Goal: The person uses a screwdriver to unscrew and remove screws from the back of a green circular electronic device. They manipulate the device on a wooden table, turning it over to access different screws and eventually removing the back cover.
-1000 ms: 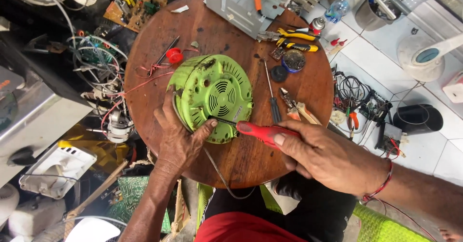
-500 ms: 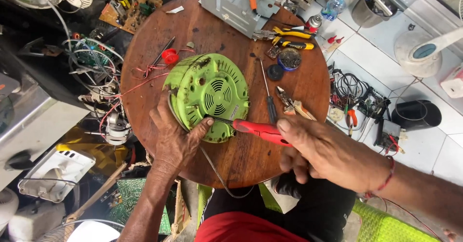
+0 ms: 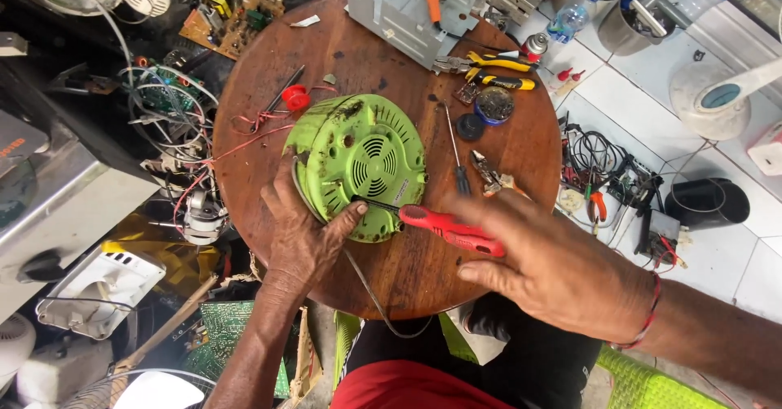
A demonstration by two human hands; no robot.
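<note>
Both hands work at a round wooden surface: the left hand lies partly open, fingers spread against the near rim of a green vented appliance housing, while the right hand is closed around the red handle of a screwdriver whose tip meets the housing's near edge just beside the left thumb. Beyond the right hand lie a second, dark-handled screwdriver and yellow-handled pliers, with a grey metal chassis at the far edge; red wires trail beyond the left hand.
</note>
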